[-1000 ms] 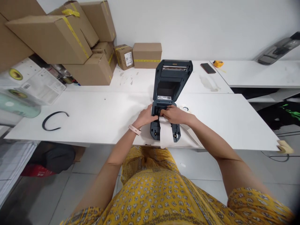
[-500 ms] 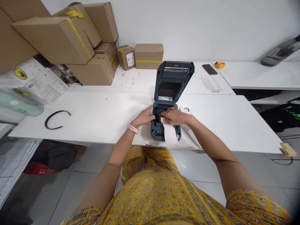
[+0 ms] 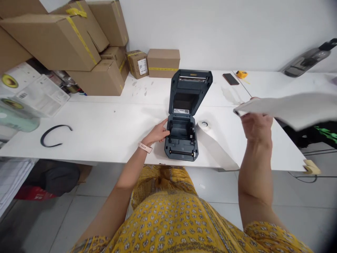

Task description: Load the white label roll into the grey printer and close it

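Head view, the only one: desktop label printer stands on the white table near its front edge, lid swung up and back, black roll holders and platen roller exposed. Left hand sits at the printer's left edge, thumb and forefinger spread against it, other fingers curled; whether it grips or merely rests, cannot tell. Right hand is up off the table, well apart to the printer's right, fingers closed on a small white paper roll, its loose strip blurred and streaming rightward. Second roll lies just beside the printer, its tail reaching the table edge. Handling, my judgement: brace the printer lightly with the left — no pressure on the holder. Keep the right's pinch firm near the core, or the roll may unwind. Best to carry the loose strip high, free of the lower tail — two lengths of paper could easily tangle.
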Demonstrator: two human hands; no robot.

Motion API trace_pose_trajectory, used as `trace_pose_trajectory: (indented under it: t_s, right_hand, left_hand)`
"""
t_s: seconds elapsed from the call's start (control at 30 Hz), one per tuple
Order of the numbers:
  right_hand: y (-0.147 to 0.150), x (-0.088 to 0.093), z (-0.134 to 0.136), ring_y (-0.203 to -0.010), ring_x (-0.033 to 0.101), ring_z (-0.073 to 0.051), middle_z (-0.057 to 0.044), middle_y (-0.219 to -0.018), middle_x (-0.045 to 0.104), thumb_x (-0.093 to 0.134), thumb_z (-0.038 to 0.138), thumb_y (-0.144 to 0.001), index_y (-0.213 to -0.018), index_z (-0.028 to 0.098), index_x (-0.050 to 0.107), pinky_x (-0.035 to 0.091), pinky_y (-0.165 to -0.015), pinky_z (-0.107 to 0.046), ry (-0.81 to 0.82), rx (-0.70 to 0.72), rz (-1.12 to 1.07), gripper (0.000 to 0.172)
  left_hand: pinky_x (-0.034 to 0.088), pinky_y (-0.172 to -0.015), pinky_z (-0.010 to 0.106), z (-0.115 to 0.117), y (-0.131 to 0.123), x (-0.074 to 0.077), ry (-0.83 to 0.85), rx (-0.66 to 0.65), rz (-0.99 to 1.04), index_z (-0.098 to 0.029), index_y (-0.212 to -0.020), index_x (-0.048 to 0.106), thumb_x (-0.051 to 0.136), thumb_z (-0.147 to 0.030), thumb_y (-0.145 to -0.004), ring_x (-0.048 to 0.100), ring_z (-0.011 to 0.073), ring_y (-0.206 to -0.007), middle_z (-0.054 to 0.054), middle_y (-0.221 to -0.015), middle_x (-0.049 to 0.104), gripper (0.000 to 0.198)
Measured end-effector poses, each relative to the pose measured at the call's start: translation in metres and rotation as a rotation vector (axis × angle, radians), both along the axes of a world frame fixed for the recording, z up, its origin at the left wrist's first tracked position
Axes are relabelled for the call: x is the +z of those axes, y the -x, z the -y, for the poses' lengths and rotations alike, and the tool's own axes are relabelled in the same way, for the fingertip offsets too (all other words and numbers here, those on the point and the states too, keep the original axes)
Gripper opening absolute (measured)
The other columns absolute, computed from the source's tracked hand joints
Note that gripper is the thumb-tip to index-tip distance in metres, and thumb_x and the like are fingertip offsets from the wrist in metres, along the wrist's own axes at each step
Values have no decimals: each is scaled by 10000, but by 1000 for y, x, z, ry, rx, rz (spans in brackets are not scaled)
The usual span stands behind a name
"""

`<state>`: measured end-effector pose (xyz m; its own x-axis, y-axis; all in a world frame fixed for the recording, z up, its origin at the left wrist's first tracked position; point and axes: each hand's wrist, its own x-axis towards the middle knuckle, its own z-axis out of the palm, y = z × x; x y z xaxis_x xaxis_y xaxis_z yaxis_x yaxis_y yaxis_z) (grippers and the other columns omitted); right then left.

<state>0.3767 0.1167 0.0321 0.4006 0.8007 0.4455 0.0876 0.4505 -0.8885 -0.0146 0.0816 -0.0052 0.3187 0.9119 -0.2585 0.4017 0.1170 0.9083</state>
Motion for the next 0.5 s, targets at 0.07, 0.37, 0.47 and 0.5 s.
trace_pose_trajectory:
  t_s: [0.07,0.37,0.47,0.5]
  right_hand:
    - [-14,-18,-5,-742,585,-148,34,-799,535,733,462,-790,-932,226,571,565,-800,-366,136,-249,36,319]
    - [5,-101,11,-822,559,-222,-11,-957,557,739,446,-741,-973,263,463,481,-959,-471,573,-667,462,404]
    - [18,-112,19,-846,571,-237,-24,-968,581,691,529,-769,-1018,260,473,482,-923,-455,697,-537,580,426]
    - [22,-114,21,-838,572,-237,-19,-944,586,695,547,-761,-1019,259,481,482,-909,-448,711,-500,587,442]
  left_hand:
    - [385,-460,177,0,0,-1,-6,-2,3,-175,-1696,169,604,-166,-853,468,88,-390,-126,-489,497,948]
    - [380,-452,181,1,0,-3,-11,-3,28,-164,-1698,157,595,-169,-881,473,93,-402,-118,-504,499,927]
    - [374,-439,175,2,0,-3,-10,8,32,-159,-1696,168,598,-170,-880,472,89,-398,-115,-510,509,923]
    - [374,-435,173,2,0,-3,-9,10,34,-155,-1696,169,599,-168,-878,467,85,-396,-113,-515,515,924]
